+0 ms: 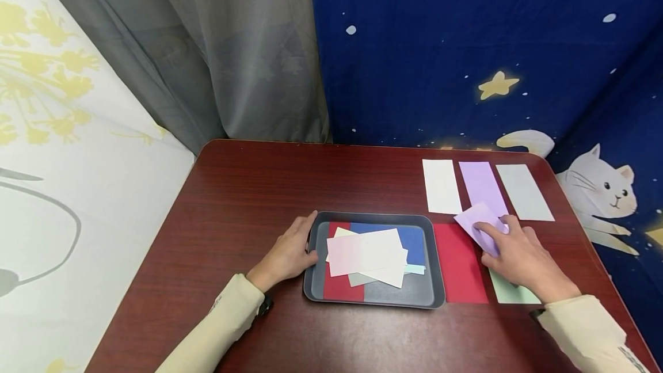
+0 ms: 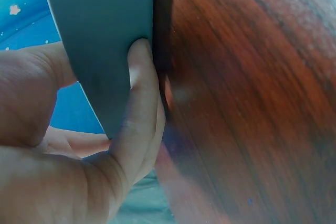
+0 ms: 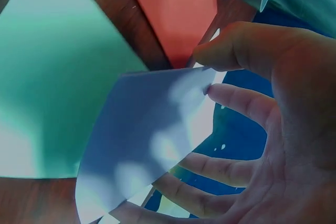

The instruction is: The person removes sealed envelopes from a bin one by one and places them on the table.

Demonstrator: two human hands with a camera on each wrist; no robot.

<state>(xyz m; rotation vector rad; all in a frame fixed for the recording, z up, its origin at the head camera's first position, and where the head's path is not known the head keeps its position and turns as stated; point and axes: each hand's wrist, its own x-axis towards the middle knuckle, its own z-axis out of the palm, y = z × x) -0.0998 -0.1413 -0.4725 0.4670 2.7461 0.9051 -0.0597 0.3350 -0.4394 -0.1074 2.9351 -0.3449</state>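
Note:
At the left side of the dark grey tray [image 1: 434, 252], my left hand [image 1: 285, 255] grips the rim. In the left wrist view, fingers curl against the tray wall [image 2: 105, 40]. A pinkish-white card [image 1: 357, 252] tops loosely piled cards inside the tray, over a red card [image 1: 338, 290] and a blue card [image 1: 413, 240]. My right hand [image 1: 523, 255] pinches a light purple card [image 1: 479, 219], raised and tilted above the table. Seen from the right wrist, this card [image 3: 139, 129] is bent, its corner between thumb and finger. Below it lies a pale green card [image 1: 510, 291], partly hidden by the hand.
Along the back right of the brown table [image 1: 248, 189] lie a white card [image 1: 442, 186], another purple card [image 1: 481, 186] and a grey card [image 1: 525, 191]. A red card [image 1: 460, 269] lies against the tray's right side. Curtains [image 1: 440, 73] hang behind the table.

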